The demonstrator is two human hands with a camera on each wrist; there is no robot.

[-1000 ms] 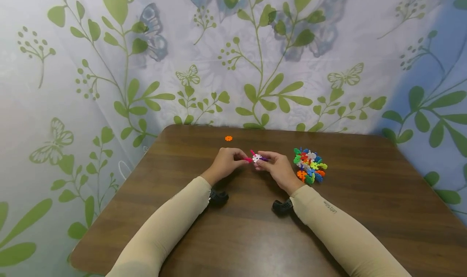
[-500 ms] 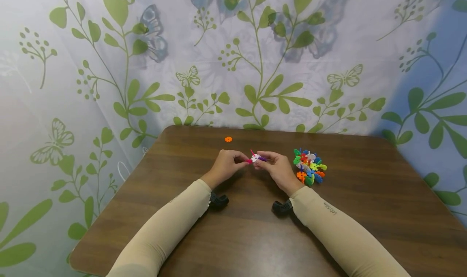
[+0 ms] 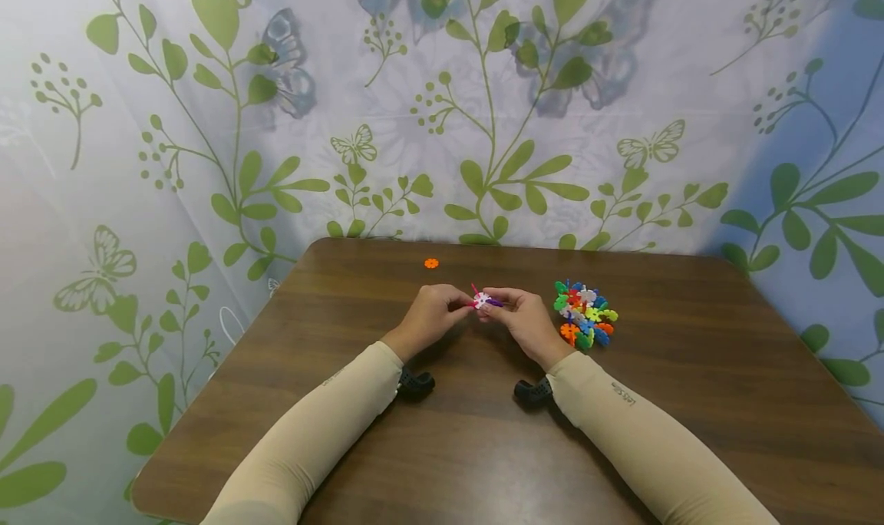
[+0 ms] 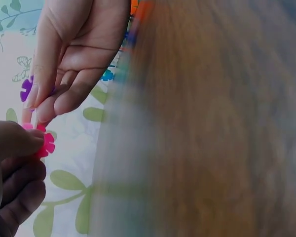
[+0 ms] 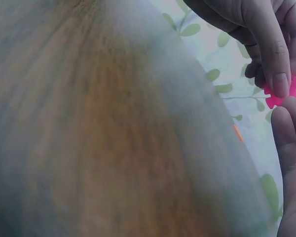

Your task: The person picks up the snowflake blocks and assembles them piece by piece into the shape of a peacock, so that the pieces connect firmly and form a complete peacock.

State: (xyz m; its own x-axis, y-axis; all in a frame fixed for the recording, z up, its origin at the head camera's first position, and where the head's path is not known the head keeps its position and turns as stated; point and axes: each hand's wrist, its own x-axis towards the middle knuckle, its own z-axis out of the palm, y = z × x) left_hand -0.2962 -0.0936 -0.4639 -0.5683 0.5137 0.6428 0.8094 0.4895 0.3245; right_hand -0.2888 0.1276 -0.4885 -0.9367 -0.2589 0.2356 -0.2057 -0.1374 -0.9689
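My left hand (image 3: 431, 312) pinches a pink notched building disc (image 4: 48, 144) between thumb and fingers. Facing it, my right hand (image 3: 523, 319) pinches a purple notched disc (image 4: 26, 90). Between the two hands sits a white notched disc (image 3: 481, 301), with the pink piece on its left and the purple on its right. Another thin pink piece (image 3: 474, 288) sticks up from the white one in the head view. From the right wrist, the pink disc shows under the left thumb; the white disc is mostly hidden there. Both hands are just above the table.
A cluster of several multicoloured notched discs (image 3: 585, 315) lies to the right of my right hand. One loose orange disc (image 3: 431, 263) lies near the far edge of the brown wooden table (image 3: 456, 448). A patterned curtain (image 3: 387, 126) hangs behind the table.
The left hand has come slightly closer to the right hand, and the pink disc now sits nearer the white one. The cluster and the orange disc have not moved.
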